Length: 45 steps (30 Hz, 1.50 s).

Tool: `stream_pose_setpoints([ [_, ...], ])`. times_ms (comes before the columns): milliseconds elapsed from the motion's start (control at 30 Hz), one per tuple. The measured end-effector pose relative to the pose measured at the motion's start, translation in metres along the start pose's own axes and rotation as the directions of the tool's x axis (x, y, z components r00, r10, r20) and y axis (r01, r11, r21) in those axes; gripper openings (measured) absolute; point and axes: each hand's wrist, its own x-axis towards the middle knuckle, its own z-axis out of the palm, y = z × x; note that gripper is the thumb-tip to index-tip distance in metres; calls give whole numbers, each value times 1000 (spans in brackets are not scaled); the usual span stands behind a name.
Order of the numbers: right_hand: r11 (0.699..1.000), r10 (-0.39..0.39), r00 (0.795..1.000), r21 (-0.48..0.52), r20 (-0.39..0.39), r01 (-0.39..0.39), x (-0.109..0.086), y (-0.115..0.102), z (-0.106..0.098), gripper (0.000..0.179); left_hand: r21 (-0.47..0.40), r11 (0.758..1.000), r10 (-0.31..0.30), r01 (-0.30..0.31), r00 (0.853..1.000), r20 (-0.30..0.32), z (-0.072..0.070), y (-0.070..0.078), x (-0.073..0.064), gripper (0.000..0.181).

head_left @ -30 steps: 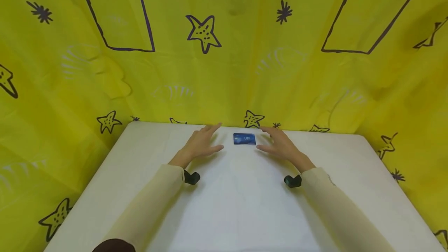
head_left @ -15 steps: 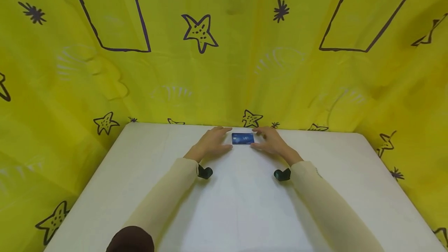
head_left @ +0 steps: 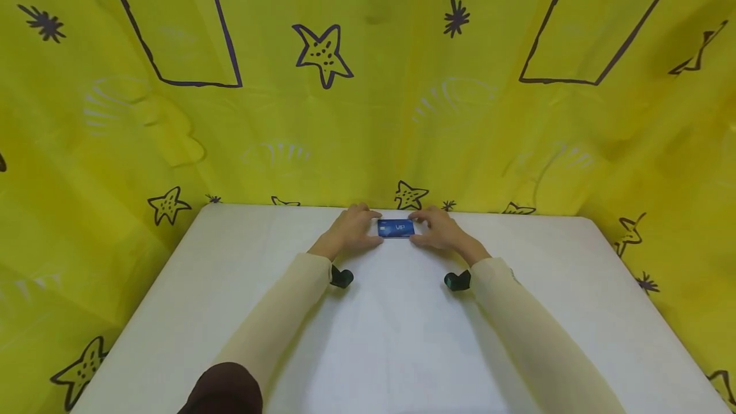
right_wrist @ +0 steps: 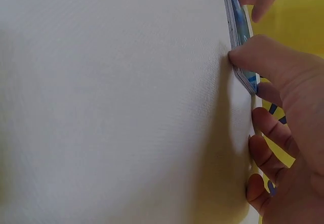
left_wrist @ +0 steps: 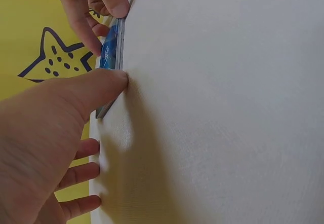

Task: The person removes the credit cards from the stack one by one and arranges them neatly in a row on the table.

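A small stack of blue cards [head_left: 395,229], the top one marked "VIP", lies flat near the far edge of the white table. Layered card edges show in the left wrist view, where the stack [left_wrist: 111,49] sits between both hands. My left hand [head_left: 347,233] pinches its left end, the thumb on the near edge and the index finger at the far side. On the right end, my right hand [head_left: 441,232] pinches in the same way, its thumb touching the near edge of the stack [right_wrist: 240,19] in the right wrist view. Part of each index finger is hidden.
The white table [head_left: 391,337] reaches toward the person. A yellow curtain [head_left: 368,114] printed with starfish hangs behind it and along both sides. Dark wrist-worn devices sit under each cuff, the left one [head_left: 342,277] and the right one [head_left: 457,280]. A dark brown rounded shape [head_left: 225,390] shows at the bottom.
Both hands have moved inward from either side, and their fingers have closed on the ends of the card stack. The stack appears to stay in place on the table.
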Motion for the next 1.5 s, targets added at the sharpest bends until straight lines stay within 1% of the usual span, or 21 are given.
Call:
stream_pose_setpoints([
  [233,1000,15,1000,4,4,-15,-1,1,-1,51,22,1000,-15,15,1000,15,1,1,5,53],
  [467,1000,-6,1000,28,-16,6,-3,1,-1,49,9,999,-36,36,999,18,0,3,7,50],
  [700,999,7,1000,47,-19,-6,-4,2,-1,49,10,999,-34,34,999,17,-2,5,7,50],
  [933,999,1,999,49,-33,1,-5,3,2,49,10,1000,-23,23,1000,16,-3,5,5,50],
  [1100,999,-25,998,35,-63,27,-5,3,5,50,17,1000,-18,18,1000,6,-2,5,5,50],
  [1267,999,-13,997,43,-82,17,-6,3,8,51,5,1000,-9,9,1000,-11,-1,4,3,51],
  [1400,999,-4,996,50,-88,9,-7,2,7,51,-15,1000,3,-4,999,-35,-2,5,2,51],
  [1500,999,-27,995,35,-96,30,-8,0,4,50,-15,1000,13,-14,998,-55,-4,6,1,50],
])
